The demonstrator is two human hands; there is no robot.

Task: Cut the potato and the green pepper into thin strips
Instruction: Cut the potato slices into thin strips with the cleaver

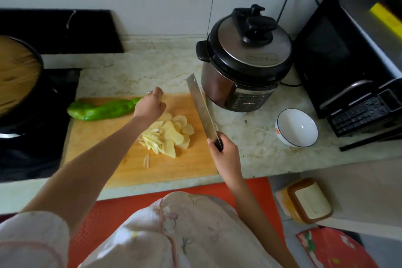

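A wooden cutting board lies on the marble counter. At its middle sits a pile of round potato slices, with cut potato strips on the pile's left side and a few loose strips nearer me. A whole green pepper lies at the board's far left. My left hand hovers between the pepper's stem end and the slices, fingers curled downward; what they hold is unclear. My right hand grips the handle of a cleaver, whose blade points away over the board's right edge.
A pressure cooker stands just behind the board's right corner, close to the blade tip. A white bowl sits to the right, and a black toaster oven stands beyond it. A lidded wok rests on the stove at left.
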